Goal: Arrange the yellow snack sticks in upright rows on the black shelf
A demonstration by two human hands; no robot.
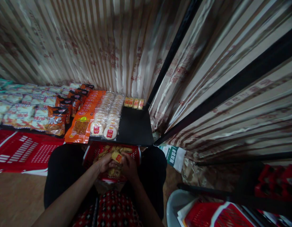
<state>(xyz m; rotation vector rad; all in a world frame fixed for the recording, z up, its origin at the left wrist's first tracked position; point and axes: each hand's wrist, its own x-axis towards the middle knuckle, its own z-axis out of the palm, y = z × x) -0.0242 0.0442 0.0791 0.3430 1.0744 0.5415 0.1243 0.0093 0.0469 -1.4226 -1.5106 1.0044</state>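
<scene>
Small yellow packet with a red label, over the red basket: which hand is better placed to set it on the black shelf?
Probably the right hand: both it and the left hand are at the packet, but it sits nearer the bare part of the shelf.

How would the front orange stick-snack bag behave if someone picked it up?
The orange bag looks flat and thin, so it's probably light and floppy. The slender sticks on its front suggest contents that may snap.

- On my feed, I see what looks like a small shop.
- Packaged snacks [83, 115] line a black shelf [136, 126] in tidy rows.
- I spot a red basket [88, 156].
</scene>
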